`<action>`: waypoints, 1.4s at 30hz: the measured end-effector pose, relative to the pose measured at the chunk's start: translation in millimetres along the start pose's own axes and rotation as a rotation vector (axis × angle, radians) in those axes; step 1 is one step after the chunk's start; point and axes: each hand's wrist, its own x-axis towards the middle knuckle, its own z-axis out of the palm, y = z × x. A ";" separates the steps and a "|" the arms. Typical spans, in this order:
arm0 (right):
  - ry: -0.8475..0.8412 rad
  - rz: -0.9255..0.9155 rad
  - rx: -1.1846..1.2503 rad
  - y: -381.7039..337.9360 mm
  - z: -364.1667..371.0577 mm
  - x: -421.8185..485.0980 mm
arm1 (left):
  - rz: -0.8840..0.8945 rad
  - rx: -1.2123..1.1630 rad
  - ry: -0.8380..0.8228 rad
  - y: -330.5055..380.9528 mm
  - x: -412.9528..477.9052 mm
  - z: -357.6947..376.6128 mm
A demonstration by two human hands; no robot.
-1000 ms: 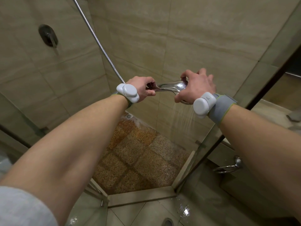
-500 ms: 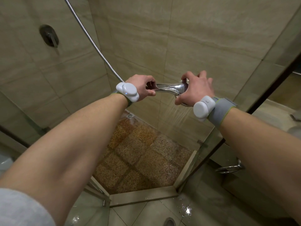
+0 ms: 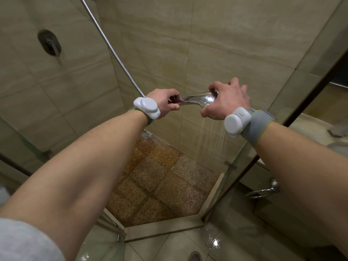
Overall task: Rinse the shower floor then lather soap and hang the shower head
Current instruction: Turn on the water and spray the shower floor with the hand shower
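A chrome shower head [image 3: 197,101] is held level in the middle of the head view, above the stall. My left hand [image 3: 165,103] grips its handle, where the metal hose [image 3: 111,48] joins and runs up to the top left. My right hand [image 3: 227,100] curls over the round spray end. Water [image 3: 209,142] streams down from under that hand onto the brown speckled shower floor [image 3: 160,181], which is wet. Both wrists wear white sensor units on grey bands.
Beige tiled walls enclose the stall, with a dark round fitting [image 3: 49,42] on the left wall. A floor drain [image 3: 146,135] sits in the far corner. A glass door with a dark frame [image 3: 267,144] stands at the right, a chrome towel ring [image 3: 263,191] beyond it. A raised curb [image 3: 162,229] edges the wet outer floor.
The shower head and both hands have stayed nearly still while the water keeps running. My right hand's fingers have spread a little more over the spray end.
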 end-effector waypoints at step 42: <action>-0.363 -0.282 0.362 -107.2 73.4 -30.4 | -0.306 0.448 -0.068 -41.5 -120.8 -100.2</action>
